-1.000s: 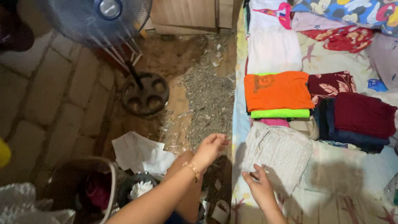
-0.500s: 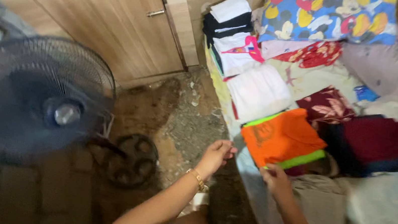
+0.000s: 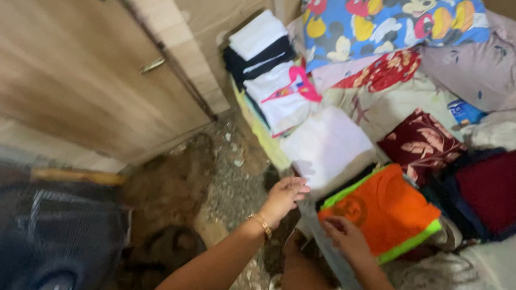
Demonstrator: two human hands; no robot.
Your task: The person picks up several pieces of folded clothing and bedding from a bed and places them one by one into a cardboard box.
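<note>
My left hand [image 3: 283, 196], with a gold bracelet at the wrist, hovers with loosely curled fingers over the mattress edge, just below a folded white garment [image 3: 327, 144]. My right hand [image 3: 345, 235] rests on the near corner of a folded orange shirt [image 3: 388, 208] that lies on a neon green one. Whether the fingers pinch the cloth is unclear. A grey knitted garment [image 3: 432, 278] lies to the right of my right arm.
Folded clothes cover the bed: a white-and-black stack [image 3: 263, 47], a maroon floral piece [image 3: 419, 144], a dark red and navy pile [image 3: 505, 185], and a cartoon-print pillow [image 3: 385, 16]. A wooden door [image 3: 64, 69] stands at left; a fan [image 3: 29, 241] sits at lower left on the rough floor.
The view has swung up and to the right, so the fan dropped to the lower left. My right hand moved from the grey knitted garment to the orange shirt's corner; my left hand stayed raised.
</note>
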